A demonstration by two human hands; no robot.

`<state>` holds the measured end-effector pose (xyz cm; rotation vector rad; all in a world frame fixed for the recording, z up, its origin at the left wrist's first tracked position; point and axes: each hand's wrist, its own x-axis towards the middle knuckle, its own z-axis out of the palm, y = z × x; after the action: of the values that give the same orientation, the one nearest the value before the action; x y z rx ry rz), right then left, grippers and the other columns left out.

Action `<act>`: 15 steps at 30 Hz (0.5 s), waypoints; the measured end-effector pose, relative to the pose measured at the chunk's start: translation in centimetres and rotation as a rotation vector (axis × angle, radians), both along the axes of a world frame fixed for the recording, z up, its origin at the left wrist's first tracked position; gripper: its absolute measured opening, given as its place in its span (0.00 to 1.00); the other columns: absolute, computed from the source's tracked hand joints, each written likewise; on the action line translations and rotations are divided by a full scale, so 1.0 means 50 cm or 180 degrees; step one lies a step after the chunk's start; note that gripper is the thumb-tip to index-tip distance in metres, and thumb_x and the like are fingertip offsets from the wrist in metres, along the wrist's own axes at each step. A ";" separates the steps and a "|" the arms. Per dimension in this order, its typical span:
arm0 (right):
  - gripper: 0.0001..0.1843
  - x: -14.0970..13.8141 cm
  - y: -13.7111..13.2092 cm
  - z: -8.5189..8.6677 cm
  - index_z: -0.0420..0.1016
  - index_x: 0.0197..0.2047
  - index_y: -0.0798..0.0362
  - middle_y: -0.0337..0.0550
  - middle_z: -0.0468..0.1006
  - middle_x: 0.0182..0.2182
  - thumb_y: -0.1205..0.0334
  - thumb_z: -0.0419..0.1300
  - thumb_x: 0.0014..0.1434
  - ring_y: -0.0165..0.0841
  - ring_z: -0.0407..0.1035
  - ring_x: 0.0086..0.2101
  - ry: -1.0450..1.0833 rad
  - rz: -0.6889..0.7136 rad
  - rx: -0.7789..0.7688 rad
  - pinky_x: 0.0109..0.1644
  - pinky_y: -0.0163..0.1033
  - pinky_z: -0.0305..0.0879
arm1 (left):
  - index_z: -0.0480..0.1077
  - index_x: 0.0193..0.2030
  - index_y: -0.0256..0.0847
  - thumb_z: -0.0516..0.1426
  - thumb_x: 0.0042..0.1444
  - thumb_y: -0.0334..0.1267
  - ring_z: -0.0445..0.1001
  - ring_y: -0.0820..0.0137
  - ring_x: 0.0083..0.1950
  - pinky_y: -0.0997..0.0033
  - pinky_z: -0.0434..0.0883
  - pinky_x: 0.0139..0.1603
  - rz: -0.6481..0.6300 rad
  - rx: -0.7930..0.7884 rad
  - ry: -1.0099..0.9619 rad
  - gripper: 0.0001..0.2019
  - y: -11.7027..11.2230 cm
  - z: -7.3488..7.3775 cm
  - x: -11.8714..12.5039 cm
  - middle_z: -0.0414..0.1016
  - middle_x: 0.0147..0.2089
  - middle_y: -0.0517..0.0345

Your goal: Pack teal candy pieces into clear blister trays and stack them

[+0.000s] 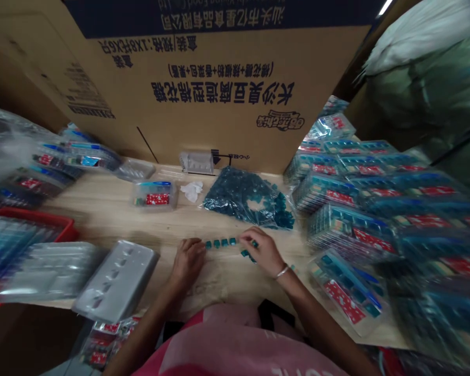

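Observation:
A short row of small teal blocks [221,243] lies on the wooden table [113,209] between my hands. My left hand [188,261] rests knuckles up at the row's left end, fingers curled and touching the first block. My right hand [261,251] sits at the right end, fingers bent over a few more teal blocks [246,254]. A silver bracelet [282,272] circles my right wrist. Just beyond lies a clear bag heaped with teal blocks [247,198].
A big cardboard box [219,83] walls the back. Stacks of packed clear boxes [360,209] fill the right side. An empty plastic tray [115,279] and a red crate [55,222] lie at left. One packed box [154,194] and a white scrap [191,190] sit mid-table.

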<state>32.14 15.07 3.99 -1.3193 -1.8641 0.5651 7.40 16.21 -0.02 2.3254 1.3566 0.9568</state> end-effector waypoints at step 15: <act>0.04 0.017 -0.103 -0.021 0.68 0.30 0.53 0.38 0.71 0.28 0.69 0.58 0.48 0.30 0.65 0.28 0.0303 -0.0292 -0.1502 0.33 0.34 0.59 | 0.73 0.37 0.40 0.56 0.51 0.34 0.73 0.66 0.39 0.67 0.70 0.41 -0.0304 -0.0941 -0.0822 0.07 -0.025 0.068 0.060 0.76 0.37 0.53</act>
<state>32.99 9.94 2.92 -1.6347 -1.6387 1.0450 10.38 14.96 3.40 1.9541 1.1824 0.9202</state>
